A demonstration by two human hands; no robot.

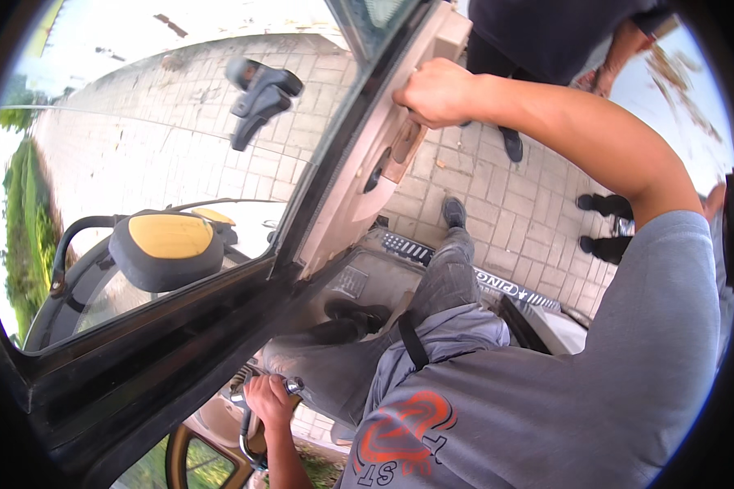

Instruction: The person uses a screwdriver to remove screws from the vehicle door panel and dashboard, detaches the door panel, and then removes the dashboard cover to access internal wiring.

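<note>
My right hand (436, 94) reaches up with its fingers curled round the edge of a beige door pillar (367, 167). Lower down, my left hand (271, 399) is closed on a metal bar (294, 385) whose shiny end sticks out past the fingers; its full shape is hidden. One black shoe (359, 316) is on the grey cab floor (351, 281). My other leg stretches across the sill, its dark shoe (455, 213) seen against the paving.
Beyond the large window (196, 155), a yellow and black mirror (171, 244) sticks out. A patterned sill strip (514, 289) edges the doorway. Outside on the paving stones (497, 196) stands a person in dark clothes (546, 37); another person's black shoes (603, 224) show at right.
</note>
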